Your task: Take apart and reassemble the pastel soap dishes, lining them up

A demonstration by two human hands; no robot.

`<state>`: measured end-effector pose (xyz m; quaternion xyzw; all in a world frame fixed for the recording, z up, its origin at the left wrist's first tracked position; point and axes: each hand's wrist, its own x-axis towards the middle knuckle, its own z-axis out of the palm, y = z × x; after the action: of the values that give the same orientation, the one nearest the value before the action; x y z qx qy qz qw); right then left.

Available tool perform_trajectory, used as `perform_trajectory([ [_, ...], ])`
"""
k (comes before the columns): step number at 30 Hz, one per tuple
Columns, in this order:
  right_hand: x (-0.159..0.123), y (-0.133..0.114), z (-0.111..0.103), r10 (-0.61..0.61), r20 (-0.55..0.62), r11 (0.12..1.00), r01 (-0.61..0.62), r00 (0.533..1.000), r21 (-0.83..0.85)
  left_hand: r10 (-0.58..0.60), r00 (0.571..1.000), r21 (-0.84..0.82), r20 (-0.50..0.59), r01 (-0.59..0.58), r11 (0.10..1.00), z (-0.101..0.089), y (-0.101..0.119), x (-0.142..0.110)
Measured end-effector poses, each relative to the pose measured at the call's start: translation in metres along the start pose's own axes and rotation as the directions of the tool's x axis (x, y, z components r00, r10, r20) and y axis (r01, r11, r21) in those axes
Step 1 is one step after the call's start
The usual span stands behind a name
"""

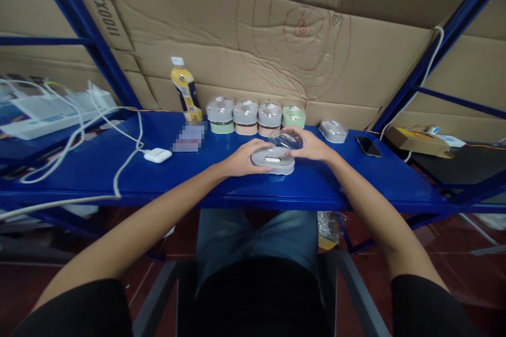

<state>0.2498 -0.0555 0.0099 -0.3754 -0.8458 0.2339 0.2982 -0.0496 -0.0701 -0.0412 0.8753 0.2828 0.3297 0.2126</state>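
A light grey oval container (281, 157) with a pale oblong piece in the middle of its top is on the blue table near the front edge. My left hand (244, 159) is closed round its left end, thumb at the near side and fingers over the far side. Between the fingers and thumb of my right hand (312, 145) is a clear plastic lid (291, 140), tilted over the container's far right part. The thumb of that hand is close to the container's right end; whether it touches cannot be made out.
Behind my hands stand stacked lidded containers (245, 111) in grey, green and pink. A single grey one (333, 131) and a phone (368, 146) lie right. To the left are a yellow bottle (185, 89), a white case (157, 155) and loose white cables (138, 137). Cardboard (205, 37) backs the table.
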Motion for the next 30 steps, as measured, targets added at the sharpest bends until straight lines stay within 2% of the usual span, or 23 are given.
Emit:
perform_trajectory([
  [5,-0.009,0.03,-0.006,0.148,-0.076,0.988,-0.144,0.986,0.055,0.028,0.998,0.137,0.052,-0.034,0.99,0.001,0.008,-0.002],
  [11,-0.014,0.038,-0.015,0.215,-0.106,0.974,-0.206,0.971,0.091,-0.046,0.999,0.187,-0.029,0.051,0.981,-0.012,0.003,-0.003],
  [16,-0.02,0.04,-0.03,0.252,-0.072,0.966,-0.255,0.965,-0.05,-0.143,0.975,0.206,-0.171,0.178,0.962,-0.033,-0.025,-0.005],
  [20,-0.022,0.044,-0.033,0.276,-0.008,0.938,-0.271,0.961,-0.218,-0.273,0.939,0.246,-0.21,0.321,0.915,-0.039,-0.043,-0.007],
  [26,-0.02,0.052,-0.029,0.258,0.028,0.916,-0.235,0.966,-0.326,-0.29,0.946,0.282,-0.148,0.321,0.904,-0.04,-0.048,-0.006],
  [30,-0.02,0.053,-0.028,0.299,-0.01,0.891,-0.283,0.954,-0.355,-0.272,0.939,0.269,-0.21,0.323,0.907,-0.043,-0.039,-0.006],
])
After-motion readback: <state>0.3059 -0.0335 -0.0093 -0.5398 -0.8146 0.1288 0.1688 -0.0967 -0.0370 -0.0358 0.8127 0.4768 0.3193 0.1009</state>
